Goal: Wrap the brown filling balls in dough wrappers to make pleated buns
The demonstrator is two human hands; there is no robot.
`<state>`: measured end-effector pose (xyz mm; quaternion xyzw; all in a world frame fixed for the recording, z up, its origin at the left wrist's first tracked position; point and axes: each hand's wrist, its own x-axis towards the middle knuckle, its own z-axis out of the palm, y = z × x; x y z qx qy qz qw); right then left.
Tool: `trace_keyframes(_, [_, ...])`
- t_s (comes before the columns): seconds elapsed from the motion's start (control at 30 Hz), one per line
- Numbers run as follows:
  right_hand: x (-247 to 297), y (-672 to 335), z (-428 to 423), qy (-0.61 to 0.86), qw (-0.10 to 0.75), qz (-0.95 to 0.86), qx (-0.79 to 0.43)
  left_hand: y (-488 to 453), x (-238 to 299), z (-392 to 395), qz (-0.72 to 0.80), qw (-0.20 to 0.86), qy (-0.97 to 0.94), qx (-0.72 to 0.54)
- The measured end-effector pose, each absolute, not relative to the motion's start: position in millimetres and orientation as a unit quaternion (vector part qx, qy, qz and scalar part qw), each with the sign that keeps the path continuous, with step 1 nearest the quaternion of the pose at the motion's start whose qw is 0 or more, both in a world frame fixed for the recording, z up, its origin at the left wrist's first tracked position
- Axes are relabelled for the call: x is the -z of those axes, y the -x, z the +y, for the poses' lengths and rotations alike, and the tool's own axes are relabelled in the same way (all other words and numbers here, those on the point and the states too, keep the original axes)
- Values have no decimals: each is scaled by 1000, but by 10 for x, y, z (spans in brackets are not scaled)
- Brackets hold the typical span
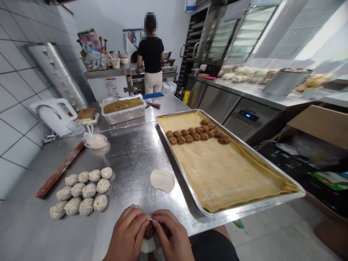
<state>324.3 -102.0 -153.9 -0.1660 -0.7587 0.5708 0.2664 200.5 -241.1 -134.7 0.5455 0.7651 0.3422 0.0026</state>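
Filling ball, brown and round, partly wrapped in a white dough wrapper; held at the near edge of the steel table, between the left hand and right hand; both hands' fingers curled close around the wrapper, fingertips meeting over the ball, pinching the dough about it; most of the ball hidden by the fingers.

Open room: bare steel in the table's middle, between the dumplings and the tray; a flat round dough disc lies alone there, just beside the tray's left rim.

Pleated dumplings, white, twelve or so in three rows, toward the near left corner; a wooden rolling pin lies slantwise along the left edge, near them.

Baking tray, steel, overhanging the table's right edge, lined with a tan sheet; brown filling balls clustered in two rows at its far end; the rest of the liner bare.

Plastic tub at the far edge, filled with greenish-brown grains; a small plastic bag of white stuff nearer; a white kettle at the far left.

A person in a black top stands at the far counter, back turned.
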Motion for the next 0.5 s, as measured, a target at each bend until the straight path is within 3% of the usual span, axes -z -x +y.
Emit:
trace_keyframes(0.13, [1476, -3191, -1033, 209, 258, -737, -589, -2010, 1334, -2397, 758, -18, -560, -334])
trace_keyframes(0.27, [1521, -3258, -1087, 141, 271, -765, -567, -2001, 1275, -2402, 753, -5, -572, -326])
trace_keyframes(0.4, [1644, -3362, -1090, 137, 304, -784, -523, -2106, 1276, -2387, 768, 27, -511, -384])
trace_keyframes(0.5, [1650, -3360, -1056, 170, 280, -771, -546, -2186, 1363, -2375, 779, -12, -483, -400])
